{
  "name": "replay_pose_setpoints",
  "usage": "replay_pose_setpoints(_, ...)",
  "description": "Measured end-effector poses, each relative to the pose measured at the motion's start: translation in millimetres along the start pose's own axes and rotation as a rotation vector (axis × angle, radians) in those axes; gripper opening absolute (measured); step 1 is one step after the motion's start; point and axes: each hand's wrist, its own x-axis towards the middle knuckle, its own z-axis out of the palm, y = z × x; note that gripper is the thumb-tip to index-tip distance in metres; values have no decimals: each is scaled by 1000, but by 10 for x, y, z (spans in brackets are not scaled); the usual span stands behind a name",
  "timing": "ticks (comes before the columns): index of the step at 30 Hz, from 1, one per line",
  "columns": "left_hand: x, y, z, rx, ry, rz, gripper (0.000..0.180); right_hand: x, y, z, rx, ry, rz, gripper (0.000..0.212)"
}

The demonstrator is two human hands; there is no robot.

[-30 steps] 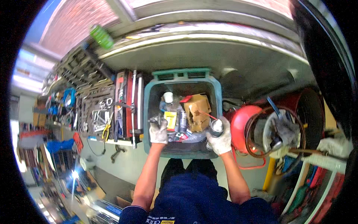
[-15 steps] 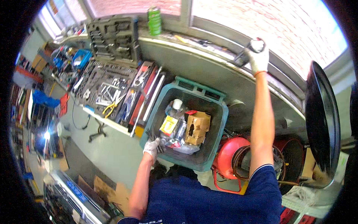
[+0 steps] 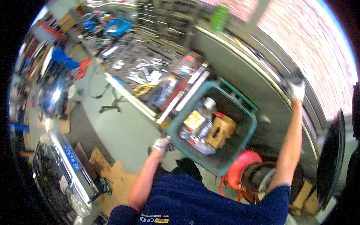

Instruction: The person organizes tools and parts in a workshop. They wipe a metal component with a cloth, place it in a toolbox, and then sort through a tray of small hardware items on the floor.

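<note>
My left hand [image 3: 160, 147], in a white glove, is closed beside the near left rim of a green plastic bin [image 3: 174, 129]. It holds dark slim pieces [image 3: 170, 145], too blurred to name. My right hand [image 3: 298, 91], also gloved, reaches far right to the window sill [image 3: 262, 67]. Its fingers are on a dark object [image 3: 296, 78] whose kind does not show. Inside the bin lie a torn cardboard box [image 3: 222, 131], a yellow packet [image 3: 194, 120], a white-capped bottle [image 3: 209, 104] and clear plastic wrapping.
An open socket-tool case [image 3: 150, 52] and loose tools cover the bench at left, with yellow-handled pliers [image 3: 143, 89]. A green can [image 3: 219, 17] stands on the sill. A red rounded machine [image 3: 240, 165] is right of the bin. A black panel [image 3: 332, 161] rises at far right.
The view has turned, so the bench and bin sit farther right. My left hand has moved from over the bin's rim to just outside it. My right hand has lowered its dark object to the sill.
</note>
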Motion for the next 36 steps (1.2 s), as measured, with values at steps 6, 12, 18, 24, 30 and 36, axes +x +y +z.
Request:
replay_pose_setpoints(6, 304, 370, -799, -130, -138, 13, 27, -721, 268, -18, -219, 298, 239, 77)
replay_pose_setpoints(12, 420, 1102, -2270, -252, -143, 10, 25, -3284, -1970, 973, -3, 117, 282, 56)
replay_pose_setpoints(18, 589, 1842, -3879, -599, -82, 114, 18, -5406, -2653, 2644, 325, -189, 404, 22)
replay_pose_setpoints(24, 803, 2451, -5351, -988, -18, 283, 16, -6095, -4741, 4381, 397, -676, 350, 23)
replay_pose_setpoints(30, 1388, 3125, -6478, -1113, 175, 363, 16, -6072, -6908, 6921, 470, -1246, 293, 28)
replay_pose_setpoints(36, 2105, 3787, -7448, -1104, 586, 277, 24, -6030, -9113, 11105, 390, -1121, -169, 42)
